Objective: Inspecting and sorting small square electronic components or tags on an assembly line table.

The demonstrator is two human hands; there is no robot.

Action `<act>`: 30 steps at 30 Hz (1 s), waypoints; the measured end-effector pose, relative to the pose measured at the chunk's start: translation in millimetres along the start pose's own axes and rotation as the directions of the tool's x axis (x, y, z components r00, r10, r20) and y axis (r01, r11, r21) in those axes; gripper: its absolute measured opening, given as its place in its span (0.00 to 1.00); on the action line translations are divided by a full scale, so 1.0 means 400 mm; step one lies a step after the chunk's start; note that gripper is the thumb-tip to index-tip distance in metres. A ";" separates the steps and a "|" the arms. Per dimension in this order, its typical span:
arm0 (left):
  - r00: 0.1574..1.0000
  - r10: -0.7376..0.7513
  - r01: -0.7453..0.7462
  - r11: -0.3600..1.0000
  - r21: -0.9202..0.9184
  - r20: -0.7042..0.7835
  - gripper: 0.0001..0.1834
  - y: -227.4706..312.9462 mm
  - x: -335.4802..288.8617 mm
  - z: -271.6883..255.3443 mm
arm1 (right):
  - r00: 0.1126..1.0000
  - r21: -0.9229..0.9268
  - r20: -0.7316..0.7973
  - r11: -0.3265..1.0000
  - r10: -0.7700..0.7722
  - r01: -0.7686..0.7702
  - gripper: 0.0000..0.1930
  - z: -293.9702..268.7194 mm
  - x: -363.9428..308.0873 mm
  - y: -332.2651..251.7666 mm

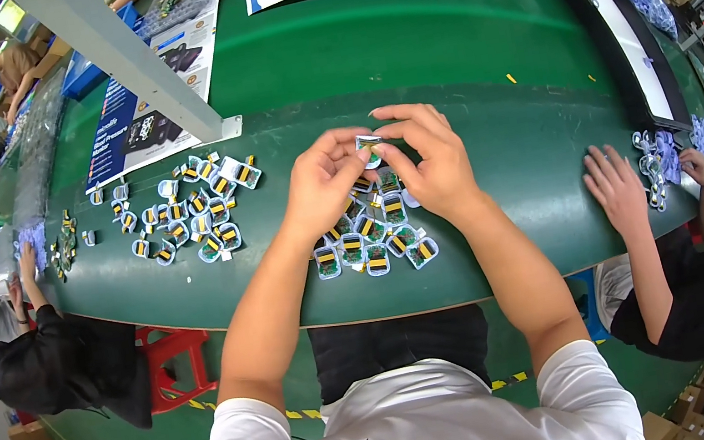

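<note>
Between my two hands, above the middle of the green table, is a small light-blue plastic housing [368, 141] with a green circuit board in it. My left hand [329, 177] pinches it from the left, and the thumb and fingers of my right hand [424, 153] close on its other side. Beneath my hands lies a cluster of similar housings [372, 229], each with a green board and a black-and-yellow part; my hands and wrists hide some of them. Left of my left forearm is a second loose group of these housings [176, 210], several with small white tabs.
A grey metal post [133, 61] rises from the table at the left, beside a printed sheet [202, 59]. At the right stands a black-framed panel [618, 39]. Co-workers sit on both sides; one's hand [613, 183] rests on the table near small white parts [650, 171].
</note>
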State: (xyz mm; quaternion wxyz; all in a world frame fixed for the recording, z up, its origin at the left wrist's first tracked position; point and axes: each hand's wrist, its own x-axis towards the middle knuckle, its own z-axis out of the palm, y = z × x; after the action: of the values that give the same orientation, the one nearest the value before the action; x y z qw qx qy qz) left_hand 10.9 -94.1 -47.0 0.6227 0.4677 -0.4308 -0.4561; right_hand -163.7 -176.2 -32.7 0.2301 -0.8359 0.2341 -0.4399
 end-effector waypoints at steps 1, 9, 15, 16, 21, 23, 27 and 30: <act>0.995 -0.086 0.086 0.996 -0.003 0.050 0.12 -0.005 0.003 -0.011 | 1.000 0.000 0.003 1.000 -0.003 0.003 0.09 0.002 0.000 0.000; 0.980 -0.177 0.167 0.980 0.109 0.090 0.09 -0.002 -0.009 -0.007 | 0.991 0.099 0.114 0.993 -0.075 0.064 0.15 0.000 0.006 -0.021; 0.993 -0.088 0.085 0.996 0.039 0.082 0.12 0.010 -0.003 -0.011 | 0.996 0.336 0.044 0.940 -0.075 0.056 0.16 -0.033 0.002 0.008; 0.993 -0.087 0.085 0.996 0.037 0.083 0.12 0.016 -0.004 -0.008 | 0.998 0.311 0.017 0.949 0.057 -0.059 0.15 -0.037 -0.003 0.010; 0.905 0.425 -0.395 0.811 0.431 0.031 0.14 0.031 -0.006 -0.009 | 0.998 0.306 0.012 0.950 0.060 -0.061 0.13 -0.034 -0.007 -0.002; 0.901 0.434 -0.403 0.809 0.427 0.029 0.14 0.032 -0.008 -0.008 | 1.000 0.310 0.008 0.951 -0.010 0.008 0.13 -0.029 -0.008 -0.009; 0.874 0.480 -0.458 0.769 0.447 0.069 0.15 0.047 -0.010 -0.007 | 0.999 0.287 -0.005 0.957 -0.046 0.045 0.13 -0.025 -0.006 -0.008; 0.867 0.494 -0.470 0.759 0.452 0.072 0.15 0.053 -0.011 -0.004 | 0.999 0.299 -0.012 0.953 -0.052 0.053 0.14 -0.022 -0.008 -0.004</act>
State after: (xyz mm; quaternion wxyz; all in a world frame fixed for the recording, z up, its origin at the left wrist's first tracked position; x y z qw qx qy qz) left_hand 15.1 -86.5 -27.1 0.6027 0.4851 -0.6144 -0.1547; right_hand -172.4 -174.7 -29.3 0.3418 -0.7965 0.1429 -0.4779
